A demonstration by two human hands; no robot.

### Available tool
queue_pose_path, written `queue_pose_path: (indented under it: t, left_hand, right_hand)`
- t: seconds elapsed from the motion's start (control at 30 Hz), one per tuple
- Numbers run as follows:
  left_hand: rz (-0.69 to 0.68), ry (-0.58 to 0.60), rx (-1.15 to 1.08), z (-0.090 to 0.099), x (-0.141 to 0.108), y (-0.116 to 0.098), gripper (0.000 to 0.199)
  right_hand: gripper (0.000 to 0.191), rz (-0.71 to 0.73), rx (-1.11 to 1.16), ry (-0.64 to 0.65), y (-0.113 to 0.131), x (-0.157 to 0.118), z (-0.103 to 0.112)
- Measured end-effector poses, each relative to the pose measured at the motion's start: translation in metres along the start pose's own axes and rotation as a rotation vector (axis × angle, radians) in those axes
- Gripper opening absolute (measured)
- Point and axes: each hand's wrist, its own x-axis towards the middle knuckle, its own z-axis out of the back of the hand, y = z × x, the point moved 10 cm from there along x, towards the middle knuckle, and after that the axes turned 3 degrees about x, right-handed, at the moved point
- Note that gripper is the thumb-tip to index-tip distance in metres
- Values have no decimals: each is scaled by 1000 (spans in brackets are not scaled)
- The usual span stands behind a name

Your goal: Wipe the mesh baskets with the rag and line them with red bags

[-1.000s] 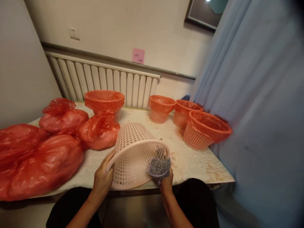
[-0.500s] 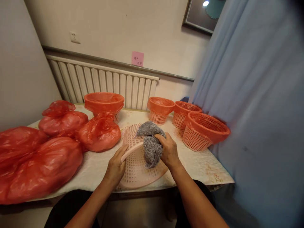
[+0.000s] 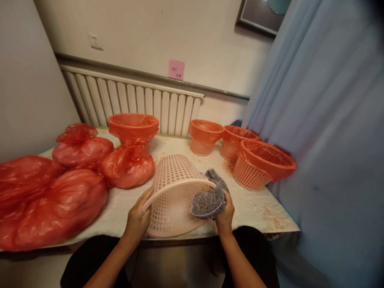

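Observation:
A pale pink perforated basket [image 3: 177,170] lies tipped on its side on the covered table, its open mouth facing me. My left hand [image 3: 138,216] grips the left side of its rim. In my right hand [image 3: 225,212] is a grey speckled cloth [image 3: 208,203], folded over the right part of the rim, with some of it inside the mouth and some outside. The fingers of my right hand are partly hidden behind the cloth.
Several tied red bags [image 3: 60,212] fill the table's left side. A red-lined basket [image 3: 133,126] stands behind them. Three more lined baskets [image 3: 252,174] stand at the right, beside a blue curtain [image 3: 330,140]. A radiator [image 3: 135,94] runs along the wall.
My right hand has moved the cloth right and down along the rim, from the top of the basket to its right side. My left hand has shifted slightly left and down, still on the rim.

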Motion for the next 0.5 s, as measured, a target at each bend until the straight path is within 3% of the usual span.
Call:
queue_pose_path:
  t: [0.13,0.27,0.37,0.5]
  left_hand:
    - [86,-22,-47,3,-9,15,47]
    - [210,-45,-111,5,-21,37,45]
    - [346,-74,-161,7,-32,55,43]
    - [490,-68,-255,-1,-41,71,44]
  right_hand:
    - [44,-241,175,-48,-51,-50,-10]
    - [40,-301,282,-25,-66,-83,-29]
    - [38,-322,324,13,-61,-76,-36]
    - [40,-202,191,33,-29,-27,-25]
